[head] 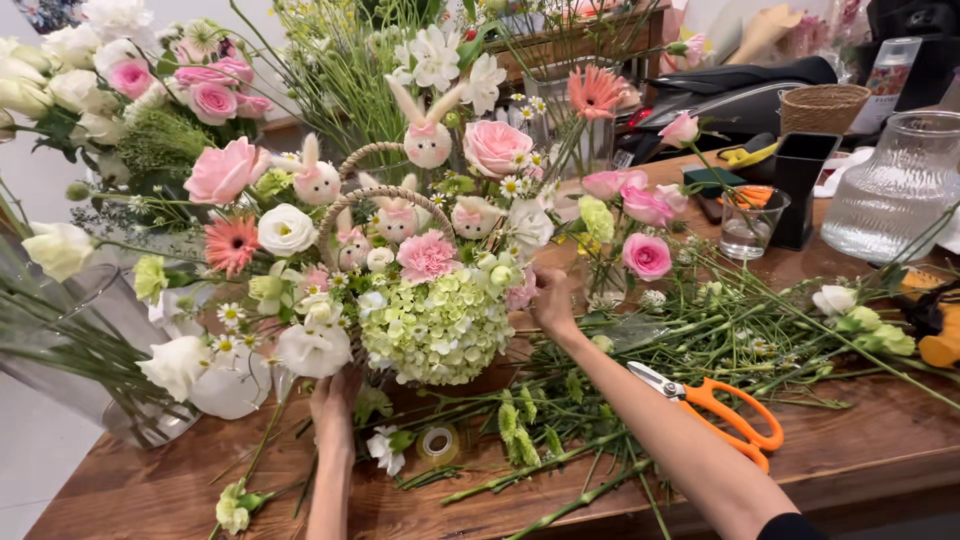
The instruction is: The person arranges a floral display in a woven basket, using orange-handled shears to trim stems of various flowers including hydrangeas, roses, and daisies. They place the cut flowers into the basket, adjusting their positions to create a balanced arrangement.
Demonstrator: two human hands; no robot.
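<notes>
On wooden table [850,450], flower basket arrangement [400,290] sits centre-left, bunny picks poking out. Left hand [333,400] tucked under white blooms at basket's lower left, fingers hidden, can't tell grip. Right hand [552,300] at basket's right side, fingers pinched narrow among flowers. Orange scissors [715,405] lying just beside right forearm, tape roll [437,443] near front
</notes>
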